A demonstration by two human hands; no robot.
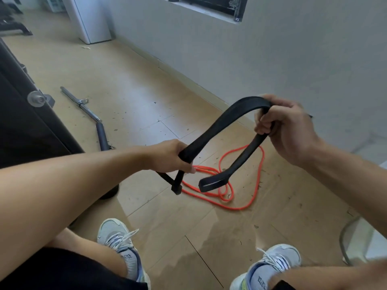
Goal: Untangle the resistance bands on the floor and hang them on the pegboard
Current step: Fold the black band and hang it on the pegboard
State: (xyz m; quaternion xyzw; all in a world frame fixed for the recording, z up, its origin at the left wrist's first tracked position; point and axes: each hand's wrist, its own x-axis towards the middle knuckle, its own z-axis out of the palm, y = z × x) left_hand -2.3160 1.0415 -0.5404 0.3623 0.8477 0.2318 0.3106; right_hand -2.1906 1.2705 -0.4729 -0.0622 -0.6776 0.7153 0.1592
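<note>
While gripped at both ends, left hand (169, 156) and right hand (280, 126) curled round black band (211, 132), lifted clear of floor (129, 84). Beyond, orange band (258, 183) looped loose there. Nothing hung; pegboard unseen.

We see a room in soft, even daylight with faint shadows on the floor (146, 97). The wide lens bends the wall (293, 59) and edges, and the right hand (287, 126) looks slightly motion-blurred.
</note>
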